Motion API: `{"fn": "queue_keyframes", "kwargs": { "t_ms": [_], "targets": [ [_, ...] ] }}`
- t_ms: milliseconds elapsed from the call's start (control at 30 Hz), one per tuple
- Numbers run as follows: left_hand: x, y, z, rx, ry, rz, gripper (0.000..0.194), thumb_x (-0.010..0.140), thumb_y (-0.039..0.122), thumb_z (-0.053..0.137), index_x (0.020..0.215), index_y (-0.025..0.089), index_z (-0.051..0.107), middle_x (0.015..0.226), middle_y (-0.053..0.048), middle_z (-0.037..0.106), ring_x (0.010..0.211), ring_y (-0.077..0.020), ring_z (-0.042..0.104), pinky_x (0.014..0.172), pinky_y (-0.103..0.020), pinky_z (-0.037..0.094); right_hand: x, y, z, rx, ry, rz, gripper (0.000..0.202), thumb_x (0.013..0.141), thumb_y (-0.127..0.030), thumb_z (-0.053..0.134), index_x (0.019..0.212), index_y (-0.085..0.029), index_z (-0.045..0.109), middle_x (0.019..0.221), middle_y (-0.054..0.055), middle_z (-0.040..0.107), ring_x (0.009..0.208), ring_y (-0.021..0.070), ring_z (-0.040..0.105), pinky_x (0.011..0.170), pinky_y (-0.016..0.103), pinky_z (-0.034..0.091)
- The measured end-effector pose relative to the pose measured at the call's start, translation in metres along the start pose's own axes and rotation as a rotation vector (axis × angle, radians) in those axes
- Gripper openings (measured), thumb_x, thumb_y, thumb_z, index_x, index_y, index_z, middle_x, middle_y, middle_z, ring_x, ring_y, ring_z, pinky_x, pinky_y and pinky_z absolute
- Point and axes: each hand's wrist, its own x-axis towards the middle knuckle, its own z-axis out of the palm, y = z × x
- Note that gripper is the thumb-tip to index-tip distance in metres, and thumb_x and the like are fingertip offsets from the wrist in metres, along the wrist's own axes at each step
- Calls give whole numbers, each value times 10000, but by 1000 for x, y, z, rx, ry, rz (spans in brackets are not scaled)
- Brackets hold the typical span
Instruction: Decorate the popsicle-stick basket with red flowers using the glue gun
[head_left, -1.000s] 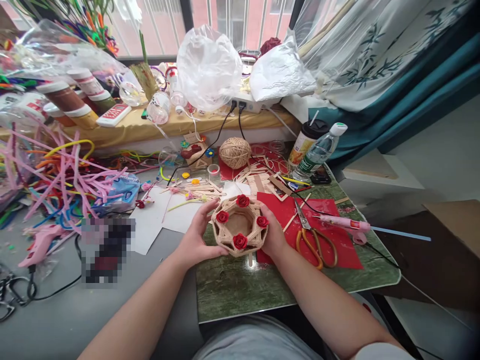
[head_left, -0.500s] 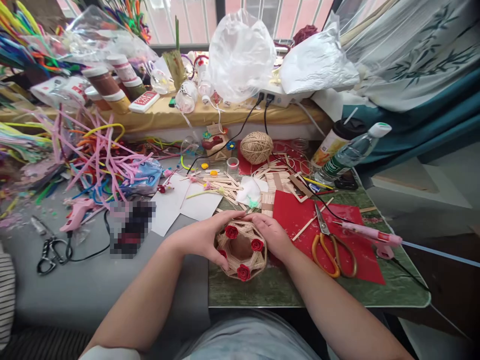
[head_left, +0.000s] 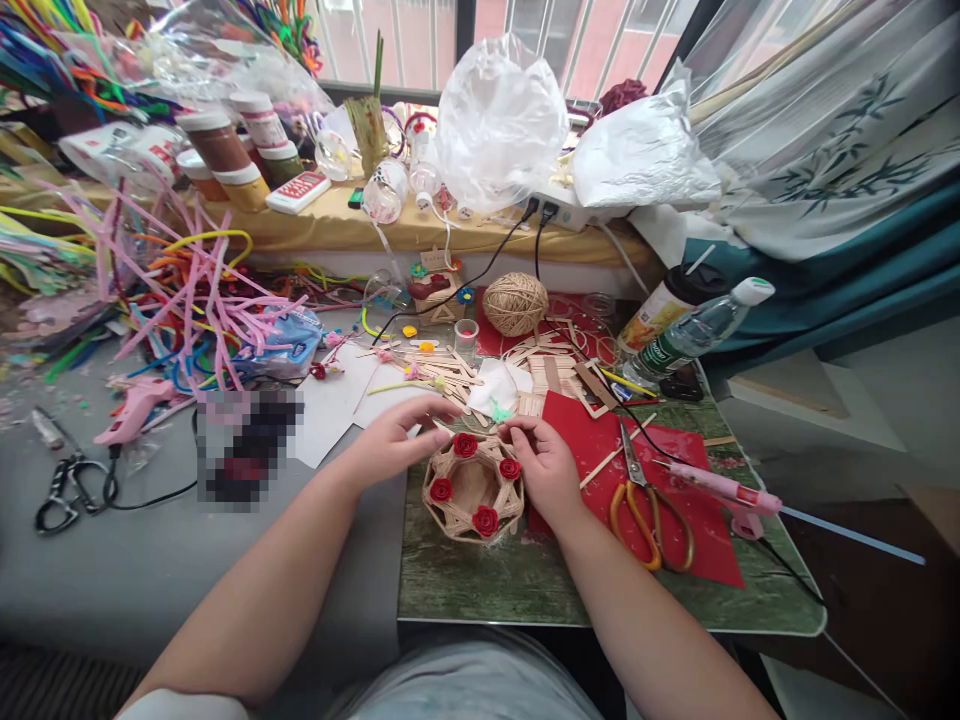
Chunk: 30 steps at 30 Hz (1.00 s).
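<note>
A small twine-wrapped basket (head_left: 474,530) with several sides stands on the green board in front of me, its opening facing up. Red rolled roses (head_left: 486,521) are spaced around its rim. My left hand (head_left: 397,438) hovers at the upper left of the basket, thumb and fingers apart, with nothing in it. Close by the right rim is my right hand (head_left: 549,468), thumb and forefinger loosely bent and slightly apart; whether it still touches the basket is unclear. Behind the basket lie craft sticks (head_left: 459,372) and a white piece with a mint-green bit on it (head_left: 501,385).
Orange-handled scissors (head_left: 651,515) and a pink glue gun (head_left: 724,490) lie on red paper (head_left: 712,560) at right. A twine ball (head_left: 515,304), water bottle (head_left: 694,335) and cup (head_left: 667,300) stand behind. Pink pipe cleaners (head_left: 217,290), another glue gun (head_left: 139,408) and black-handled scissors (head_left: 71,485) occupy the left.
My left hand has let go of the basket and lifted off to the upper left. My right hand has loosened at the right rim. The basket now shows more fully.
</note>
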Motion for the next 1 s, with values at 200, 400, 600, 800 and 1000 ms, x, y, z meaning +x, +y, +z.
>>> {"fn": "queue_keyframes", "kwargs": {
  "t_ms": [200, 400, 600, 800, 1000],
  "targets": [
    [11, -22, -13, 131, 623, -19, 237, 1011, 403, 610, 1092, 213, 727, 1084, -80, 768, 976, -224, 701, 947, -383, 544, 2, -1, 0, 74, -57, 37, 250, 994, -492, 662, 1065, -263, 733, 1039, 67, 785, 991, 242, 729, 951, 420, 580],
    [11, -37, -29, 757, 464, -22, 337, 977, 257, 578, 1283, 223, 716, 1340, -112, 728, 1295, -320, 611, 1142, -496, 426, 0, -1, 0, 144, -56, 66, 269, 1005, -507, 646, 1090, -264, 728, 1053, 73, 798, 985, 250, 752, 966, 454, 587],
    [11, -44, -33, 818, 466, -92, 301, 984, 271, 570, 1223, 219, 747, 1216, -100, 782, 1149, -308, 681, 1020, -444, 490, -4, -6, 3, 89, -45, 30, 234, 1000, -474, 671, 1056, -262, 753, 1028, 70, 790, 989, 255, 735, 956, 449, 580],
    [12, -44, -37, 877, 410, -157, 223, 959, 278, 625, 1109, 228, 783, 1152, -113, 784, 1142, -330, 671, 1017, -482, 478, -4, -4, 4, 94, -41, 62, 226, 956, -472, 732, 1046, -266, 759, 1011, 67, 795, 974, 259, 730, 943, 446, 579],
    [11, -17, -17, 286, 639, 108, 208, 948, 313, 691, 1137, 234, 726, 1067, -65, 744, 979, -208, 663, 959, -366, 510, -3, -3, 4, 138, -25, 55, 226, 955, -476, 723, 1030, -264, 741, 997, 62, 780, 955, 239, 722, 926, 422, 584]
  ]
}}
